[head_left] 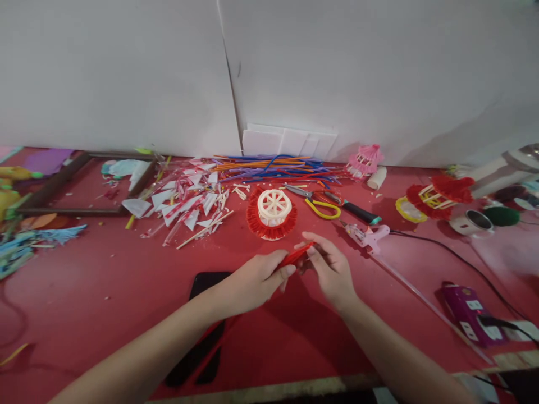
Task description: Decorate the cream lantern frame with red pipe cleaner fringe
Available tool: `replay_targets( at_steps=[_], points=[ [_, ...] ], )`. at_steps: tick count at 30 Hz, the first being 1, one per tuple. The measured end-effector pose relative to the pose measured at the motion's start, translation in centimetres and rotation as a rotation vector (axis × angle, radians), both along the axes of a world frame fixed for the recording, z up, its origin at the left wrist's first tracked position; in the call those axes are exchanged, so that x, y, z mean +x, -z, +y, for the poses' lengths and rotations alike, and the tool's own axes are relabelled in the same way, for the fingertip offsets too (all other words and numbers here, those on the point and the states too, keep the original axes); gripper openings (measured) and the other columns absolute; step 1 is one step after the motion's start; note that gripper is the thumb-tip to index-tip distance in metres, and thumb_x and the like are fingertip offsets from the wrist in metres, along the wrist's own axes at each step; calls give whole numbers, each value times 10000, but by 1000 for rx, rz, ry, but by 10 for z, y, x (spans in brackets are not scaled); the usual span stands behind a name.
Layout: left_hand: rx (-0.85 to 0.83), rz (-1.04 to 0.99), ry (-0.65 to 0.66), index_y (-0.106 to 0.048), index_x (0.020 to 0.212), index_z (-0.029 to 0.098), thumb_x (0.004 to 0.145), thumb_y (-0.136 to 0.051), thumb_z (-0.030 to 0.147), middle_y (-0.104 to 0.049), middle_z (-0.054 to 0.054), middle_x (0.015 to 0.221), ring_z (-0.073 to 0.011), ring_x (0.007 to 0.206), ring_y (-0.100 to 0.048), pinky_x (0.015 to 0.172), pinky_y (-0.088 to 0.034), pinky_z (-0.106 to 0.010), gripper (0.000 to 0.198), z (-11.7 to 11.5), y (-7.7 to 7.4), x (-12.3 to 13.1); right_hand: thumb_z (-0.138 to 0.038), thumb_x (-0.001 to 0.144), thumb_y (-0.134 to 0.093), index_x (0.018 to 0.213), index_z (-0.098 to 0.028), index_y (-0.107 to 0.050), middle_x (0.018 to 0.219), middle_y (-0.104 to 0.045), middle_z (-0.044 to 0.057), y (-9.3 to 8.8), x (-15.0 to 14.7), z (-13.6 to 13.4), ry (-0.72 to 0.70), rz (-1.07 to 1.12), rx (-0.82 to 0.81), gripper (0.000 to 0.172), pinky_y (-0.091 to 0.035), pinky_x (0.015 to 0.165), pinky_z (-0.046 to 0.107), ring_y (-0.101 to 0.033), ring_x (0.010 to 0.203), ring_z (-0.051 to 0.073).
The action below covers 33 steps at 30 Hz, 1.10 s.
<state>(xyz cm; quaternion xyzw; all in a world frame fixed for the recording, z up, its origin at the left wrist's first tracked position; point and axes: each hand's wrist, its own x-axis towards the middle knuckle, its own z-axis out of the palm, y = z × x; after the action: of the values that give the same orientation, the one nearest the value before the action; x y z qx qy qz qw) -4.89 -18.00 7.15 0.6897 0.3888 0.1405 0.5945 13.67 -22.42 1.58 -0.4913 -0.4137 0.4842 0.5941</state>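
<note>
Between my two hands is a thin red strip (296,256), perhaps paper or felt; its exact kind is hard to make out. My left hand (256,280) pinches its left end between thumb and fingers. At the upper right end, the fingertips of my right hand (330,266) are closed on it too. Just beyond them a small round craft piece (274,207) stands on the table, with a cream spoked wheel on top and a red fringe (252,220) around its lower part. Part of the strip is hidden by my fingers.
A pink glue gun (370,238) with a long clear stick lies right, near scissors (322,209) and a black-handled tool (361,213). Behind are coloured pipe cleaners (269,167) and scraps (189,196). A black phone (208,279) lies under my left forearm; a purple power strip (469,314) sits right.
</note>
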Motion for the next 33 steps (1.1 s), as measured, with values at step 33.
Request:
replay_targets(
  at_steps=[33],
  points=[
    [-505,-242,-108,-550,970,174,916,-560,619,-664,20,578,-43,314,-352,359,-250,-171,448,-9,65,13,-394,714,-808,1107,-219,-649,747,-722,-22,25,-1,1,83,-10,-196,458,-560,588,248,-652,598,116]
  ],
)
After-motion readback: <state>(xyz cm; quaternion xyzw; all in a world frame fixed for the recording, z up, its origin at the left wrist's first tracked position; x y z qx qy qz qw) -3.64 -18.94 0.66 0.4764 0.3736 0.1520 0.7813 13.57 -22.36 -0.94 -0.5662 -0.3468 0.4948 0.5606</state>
